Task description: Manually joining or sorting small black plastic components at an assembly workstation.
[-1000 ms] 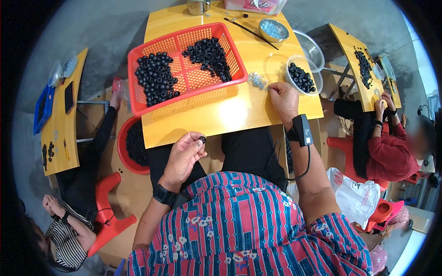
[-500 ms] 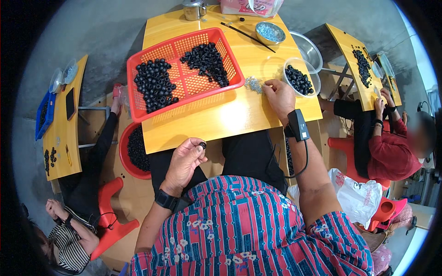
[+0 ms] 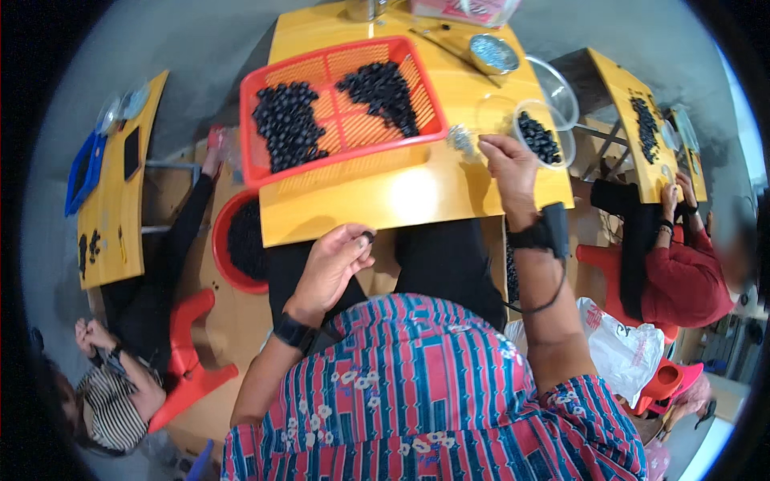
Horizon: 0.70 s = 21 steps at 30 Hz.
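Note:
My left hand [image 3: 331, 268] is at the near edge of the yellow table, in front of my body. Its thumb and fingers pinch a small round black part [image 3: 367, 237]. My right hand [image 3: 513, 170] hovers over the right side of the table with fingertips pressed together; whatever they may hold is too small to make out. Just left of them lies a little heap of tiny clear, silvery pieces [image 3: 460, 139]. Beyond my left hand stands a red plastic basket [image 3: 248, 132] with two piles of black parts. Beside my right hand, a clear tub holds black round parts [image 3: 538, 138].
A bowl of pale blue bits [image 3: 494, 53] and a thin dark stick [image 3: 449, 48] lie farther back. Below the table's left edge sits a red basin [image 3: 222, 240] of black parts. Co-workers sit at tables left and right. A white bag [image 3: 613, 341] stands by my right arm.
The table and basket have shifted up and rightward in the view. My right hand has lifted slightly away from the clear pieces, its fingers still closed. My left hand keeps its black part.

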{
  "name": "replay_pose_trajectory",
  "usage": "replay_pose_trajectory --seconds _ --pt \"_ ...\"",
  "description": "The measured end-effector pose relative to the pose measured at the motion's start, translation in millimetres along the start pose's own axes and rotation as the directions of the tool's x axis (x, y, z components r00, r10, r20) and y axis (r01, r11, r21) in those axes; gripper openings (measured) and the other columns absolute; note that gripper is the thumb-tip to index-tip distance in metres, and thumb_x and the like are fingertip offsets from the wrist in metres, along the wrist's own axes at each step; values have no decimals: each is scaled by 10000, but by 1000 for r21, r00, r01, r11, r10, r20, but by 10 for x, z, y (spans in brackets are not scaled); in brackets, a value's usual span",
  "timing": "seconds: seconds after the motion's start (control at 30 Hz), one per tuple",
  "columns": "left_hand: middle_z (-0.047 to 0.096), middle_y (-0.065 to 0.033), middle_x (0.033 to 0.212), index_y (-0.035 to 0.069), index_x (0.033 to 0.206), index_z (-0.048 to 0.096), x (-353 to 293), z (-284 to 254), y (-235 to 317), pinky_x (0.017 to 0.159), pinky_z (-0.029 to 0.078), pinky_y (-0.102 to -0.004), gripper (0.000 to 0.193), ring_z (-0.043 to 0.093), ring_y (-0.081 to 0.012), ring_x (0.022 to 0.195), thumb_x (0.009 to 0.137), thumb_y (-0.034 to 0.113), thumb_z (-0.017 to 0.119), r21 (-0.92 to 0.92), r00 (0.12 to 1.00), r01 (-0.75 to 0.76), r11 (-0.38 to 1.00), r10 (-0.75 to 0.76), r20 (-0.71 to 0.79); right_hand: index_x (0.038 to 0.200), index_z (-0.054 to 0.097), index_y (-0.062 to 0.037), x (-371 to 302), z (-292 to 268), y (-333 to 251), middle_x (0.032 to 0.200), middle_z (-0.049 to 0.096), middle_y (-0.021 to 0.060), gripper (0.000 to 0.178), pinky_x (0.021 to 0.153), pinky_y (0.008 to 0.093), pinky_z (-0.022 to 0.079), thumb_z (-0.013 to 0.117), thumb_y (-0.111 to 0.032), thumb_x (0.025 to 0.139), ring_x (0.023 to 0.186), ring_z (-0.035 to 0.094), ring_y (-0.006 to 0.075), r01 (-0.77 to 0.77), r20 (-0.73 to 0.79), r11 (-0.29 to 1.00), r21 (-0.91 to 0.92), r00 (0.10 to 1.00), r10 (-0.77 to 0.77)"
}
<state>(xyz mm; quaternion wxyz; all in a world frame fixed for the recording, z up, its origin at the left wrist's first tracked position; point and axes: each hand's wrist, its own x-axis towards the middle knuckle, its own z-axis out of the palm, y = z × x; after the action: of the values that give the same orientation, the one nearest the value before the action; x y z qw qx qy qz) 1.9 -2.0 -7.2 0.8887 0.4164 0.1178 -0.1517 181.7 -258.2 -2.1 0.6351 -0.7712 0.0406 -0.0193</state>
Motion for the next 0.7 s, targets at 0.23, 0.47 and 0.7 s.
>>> replay_pose_trajectory --seconds 0.23,0.47,0.7 --pt "553 21 871 42 1079 577 54 67 -31 784 480 -273 181 525 -78 777 913 114 571 -91 997 -14 996 21 76 927 683 -3 -811 304 -469 726 632 11 115 540 186 428 654 -35 821 573 517 53 -283 541 907 312 838 76" --pt "599 -14 906 34 1066 587 -10 40 -71 766 483 -242 188 552 -76 778 901 125 596 -190 995 -45 981 62 81 950 675 -10 -1185 617 -398 761 640 19 133 537 195 431 664 -34 819 586 524 65 -472 711 801 369 699 85" --pt "588 -5 901 47 1059 582 -65 20 -56 785 489 -272 158 555 -87 812 916 110 562 -187 990 -77 979 98 101 942 676 -24 -1248 705 -371 778 651 25 126 546 193 441 664 -21 817 607 538 65 -409 678 857 313 728 100"
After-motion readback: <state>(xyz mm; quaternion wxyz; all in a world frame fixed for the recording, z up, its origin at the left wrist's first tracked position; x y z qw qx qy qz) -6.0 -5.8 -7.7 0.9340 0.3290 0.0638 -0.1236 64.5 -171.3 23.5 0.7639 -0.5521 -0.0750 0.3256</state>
